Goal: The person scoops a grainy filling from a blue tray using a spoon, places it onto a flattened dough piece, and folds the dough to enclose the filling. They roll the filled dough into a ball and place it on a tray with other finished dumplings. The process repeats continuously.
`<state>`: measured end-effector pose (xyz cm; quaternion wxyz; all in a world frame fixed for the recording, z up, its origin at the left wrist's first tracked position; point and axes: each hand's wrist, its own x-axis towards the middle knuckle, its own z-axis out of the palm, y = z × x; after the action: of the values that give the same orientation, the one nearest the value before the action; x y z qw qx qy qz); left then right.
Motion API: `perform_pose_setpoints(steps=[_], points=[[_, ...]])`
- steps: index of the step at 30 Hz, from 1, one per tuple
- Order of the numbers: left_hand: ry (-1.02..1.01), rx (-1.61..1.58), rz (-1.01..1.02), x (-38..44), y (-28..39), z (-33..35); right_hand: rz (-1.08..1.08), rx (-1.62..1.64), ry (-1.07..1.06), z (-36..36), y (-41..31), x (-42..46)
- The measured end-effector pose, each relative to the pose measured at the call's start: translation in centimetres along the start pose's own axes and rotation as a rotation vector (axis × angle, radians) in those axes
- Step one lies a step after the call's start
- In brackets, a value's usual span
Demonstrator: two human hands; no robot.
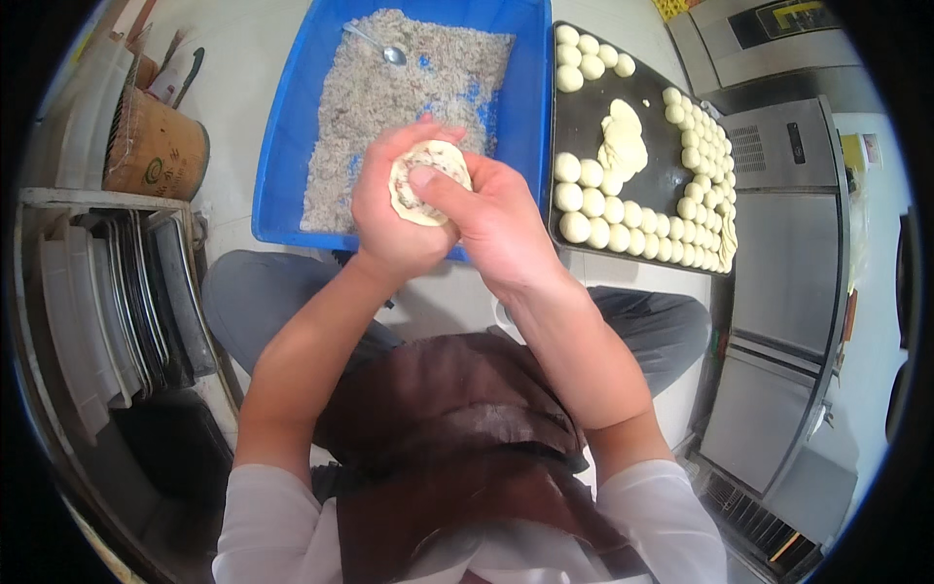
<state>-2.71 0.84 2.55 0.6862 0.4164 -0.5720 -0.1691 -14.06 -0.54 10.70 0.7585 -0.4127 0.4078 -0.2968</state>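
Observation:
In my left hand (pixel 387 226) rests a round dough wrapper (pixel 411 213) with crumbly filling inside its raised rim. My right hand (pixel 500 204) grips the wrapper's right side, its thumb pressed onto the filling. Both hands are held over the near part of a blue plastic tub (pixel 534 87). A greyish crumbly filling (pixel 394 95) covers much of the tub's bottom. On this filling, towards the far side, lies a metal spoon (pixel 394 55). The fingers under the wrapper are partly hidden.
Right of the tub, a dark baking tray (pixel 649 84) carries rows of dough balls (pixel 576 228) and a heap of flattened dough (pixel 624 139). A steel cabinet (pixel 781 270) stands at the right. Trays fill a rack (pixel 102 196) at the left, below a cardboard box (pixel 157 142).

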Motion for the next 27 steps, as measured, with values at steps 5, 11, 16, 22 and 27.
perform_pose_setpoints(steps=[5, 11, 16, 22, 27], points=[[0.030, 0.111, 0.057, -0.1, 0.4, -0.3, -0.086, -0.572, 0.054, -0.1, 0.3, -0.1], [0.014, 0.060, 0.097, -0.5, 0.7, 0.8, -0.018, -0.016, 0.022, -1.1, 0.6, 0.2], [0.113, 0.002, 0.198, -0.6, -0.6, 0.8, -0.181, -0.683, 0.098, 0.0, -0.1, -0.9], [0.096, 0.079, 0.144, -0.1, 1.2, 1.3, -0.060, -0.081, 0.017, -1.8, 1.1, -0.4], [-0.274, 0.035, -0.070, 0.6, 2.5, -0.7, 0.051, 0.053, -0.150, -3.6, -0.2, 0.2]])
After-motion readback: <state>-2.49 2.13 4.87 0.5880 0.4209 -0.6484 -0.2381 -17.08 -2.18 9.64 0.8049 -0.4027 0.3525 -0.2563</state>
